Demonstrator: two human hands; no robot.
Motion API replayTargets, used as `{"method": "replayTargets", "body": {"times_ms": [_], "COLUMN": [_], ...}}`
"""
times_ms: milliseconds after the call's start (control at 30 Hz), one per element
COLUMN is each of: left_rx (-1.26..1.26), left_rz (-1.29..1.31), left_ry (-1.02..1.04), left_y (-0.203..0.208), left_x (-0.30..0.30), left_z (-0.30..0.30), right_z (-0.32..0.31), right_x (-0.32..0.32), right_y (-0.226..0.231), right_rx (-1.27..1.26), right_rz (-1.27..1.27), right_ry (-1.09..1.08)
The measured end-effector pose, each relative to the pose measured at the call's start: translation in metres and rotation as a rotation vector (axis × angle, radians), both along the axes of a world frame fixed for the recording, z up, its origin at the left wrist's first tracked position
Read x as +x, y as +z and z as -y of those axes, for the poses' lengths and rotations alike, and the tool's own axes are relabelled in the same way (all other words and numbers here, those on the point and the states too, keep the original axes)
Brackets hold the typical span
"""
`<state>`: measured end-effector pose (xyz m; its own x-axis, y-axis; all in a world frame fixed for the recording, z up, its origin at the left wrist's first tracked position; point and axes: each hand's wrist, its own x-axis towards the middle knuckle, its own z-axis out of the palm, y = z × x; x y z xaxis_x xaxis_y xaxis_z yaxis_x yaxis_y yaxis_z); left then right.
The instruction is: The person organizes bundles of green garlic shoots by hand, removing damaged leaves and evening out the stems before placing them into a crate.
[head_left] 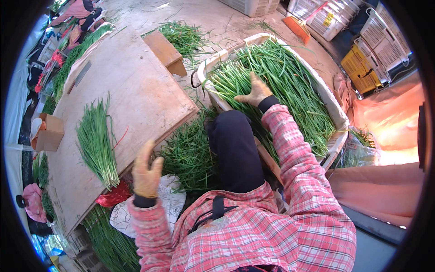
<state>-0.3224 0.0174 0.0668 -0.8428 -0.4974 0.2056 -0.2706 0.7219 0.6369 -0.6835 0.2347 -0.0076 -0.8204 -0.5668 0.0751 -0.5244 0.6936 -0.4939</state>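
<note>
Setting: concrete floor (213, 18) strewn with loose green stalks, seen from above; the big wooden board (131, 90) serves as the landmark.
Wooden board: lies tilted across the left half of the view, its near corner just beside the person's dark knee (235, 145).
Bundle on board: a trimmed bunch of chives (97, 145) lies on the board's lower part, tips pointing away from the person.
White crate (337, 113): stands to the right of the board, heaped with long chives (281, 81).
Right hand (256, 93): gloved, reaches over into the crate and rests palm down on the chives there, fingers spread and pressed into the stalks; whether it has closed on any cannot be told.
Left hand (146, 172): gloved, raised at the board's near edge, fingers loosely curled and holding nothing, the bunch on the board just beside it.
Red ties (115, 195): a shiny red clump below the board's near edge.
Cardboard box (50, 133): sits at the board's left edge.
Wooden stool (166, 52): stands past the board's far corner.
</note>
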Motion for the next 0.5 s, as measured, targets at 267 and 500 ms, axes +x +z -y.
{"method": "replayTargets", "body": {"times_ms": [267, 500], "left_rx": [0.529, 0.696], "left_rz": [-0.048, -0.115], "left_ry": [-0.088, -0.128], "left_y": [-0.045, -0.045], "left_x": [-0.047, -0.092], "left_z": [-0.037, -0.036], "right_z": [0.017, -0.01], "right_x": [0.017, -0.027], "right_y": [-0.023, -0.028], "right_rx": [0.138, 0.038], "right_rz": [-0.129, -0.191], "right_ry": [-0.07, -0.32]}}
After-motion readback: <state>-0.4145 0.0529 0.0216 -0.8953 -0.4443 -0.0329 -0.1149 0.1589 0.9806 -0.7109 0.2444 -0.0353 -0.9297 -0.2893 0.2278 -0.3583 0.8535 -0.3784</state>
